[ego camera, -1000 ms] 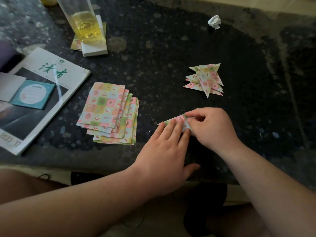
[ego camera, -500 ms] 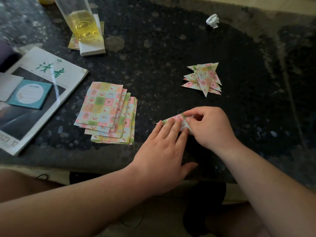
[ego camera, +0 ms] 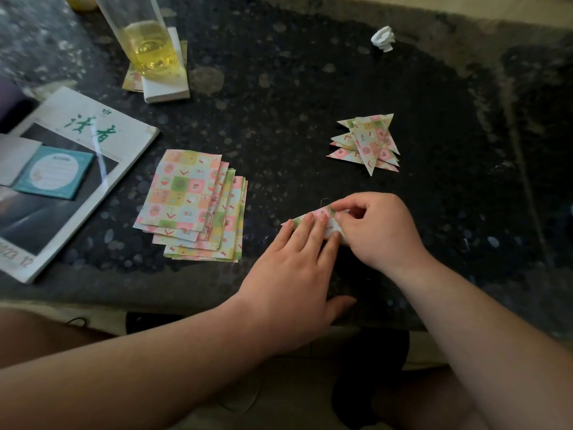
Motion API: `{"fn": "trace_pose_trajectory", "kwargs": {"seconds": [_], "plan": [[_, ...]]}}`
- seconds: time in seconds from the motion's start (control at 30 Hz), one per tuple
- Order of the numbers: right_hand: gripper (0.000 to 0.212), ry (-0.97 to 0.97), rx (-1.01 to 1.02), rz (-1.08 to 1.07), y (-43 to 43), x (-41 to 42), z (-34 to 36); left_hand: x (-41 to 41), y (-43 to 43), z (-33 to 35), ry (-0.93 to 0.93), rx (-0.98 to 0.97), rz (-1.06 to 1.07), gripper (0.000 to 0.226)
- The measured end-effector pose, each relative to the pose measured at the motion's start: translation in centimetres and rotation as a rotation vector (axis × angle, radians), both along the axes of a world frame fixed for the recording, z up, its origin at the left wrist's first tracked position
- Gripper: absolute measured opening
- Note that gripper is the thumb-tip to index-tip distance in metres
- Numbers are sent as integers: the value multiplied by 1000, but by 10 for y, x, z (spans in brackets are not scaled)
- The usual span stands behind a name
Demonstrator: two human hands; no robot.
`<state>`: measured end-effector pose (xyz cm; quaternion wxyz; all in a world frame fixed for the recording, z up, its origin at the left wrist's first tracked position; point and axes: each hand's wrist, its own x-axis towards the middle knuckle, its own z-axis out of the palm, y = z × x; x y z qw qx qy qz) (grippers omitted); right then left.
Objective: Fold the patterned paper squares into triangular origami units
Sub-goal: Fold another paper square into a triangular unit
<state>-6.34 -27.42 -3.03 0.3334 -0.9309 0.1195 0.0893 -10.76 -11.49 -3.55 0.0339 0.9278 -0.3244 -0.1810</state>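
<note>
1. I see the half-folded paper [ego camera: 313, 216] on the counter [ego camera: 279, 103], close to its near edge, approx. mid-width. Mostly covered by fingers.
2. left hand [ego camera: 297, 274]: fingers straight, pressing flat on the paper.
3. right hand [ego camera: 378, 234]: fingers curled, pinching the paper's right part.
4. Fanned stack of flat squares [ego camera: 189, 203] sits left of the hands, twd. near edge.
5. Pile of folded triangles [ego camera: 369, 144] lies further back, apart from the hands.
6. Magazine [ego camera: 93, 131] at left edge; glass [ego camera: 148, 48] w/ yellow liquid at far-left corner.
</note>
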Motion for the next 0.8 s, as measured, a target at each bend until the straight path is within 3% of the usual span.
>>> {"fn": "trace_pose_trajectory", "kwargs": {"seconds": [0.8], "plan": [[22, -22, 45, -63, -4, 1, -7, -2, 0, -1, -23, 66, 3, 90]]}}
